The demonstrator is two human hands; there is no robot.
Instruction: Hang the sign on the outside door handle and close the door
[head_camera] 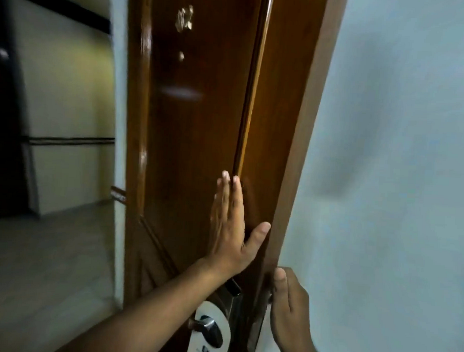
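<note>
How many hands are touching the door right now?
2. The left hand lies flat with open palm on the door face above the handle, where the sign hangs. The right hand rests at the door's edge beside the frame.

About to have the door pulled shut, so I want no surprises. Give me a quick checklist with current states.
1. Sign hung on the door handle: ok, the handle passes through its hole.
2. Left hand clear of the closing edge: not ok, thumb lies near the door edge.
3. Right hand clear of the gap: not ok, fingers curl around the door edge by the frame.
4. Door closed: not ok, still open.
5. Latch area free of obstruction: cannot tell, hidden by the right hand.
</note>
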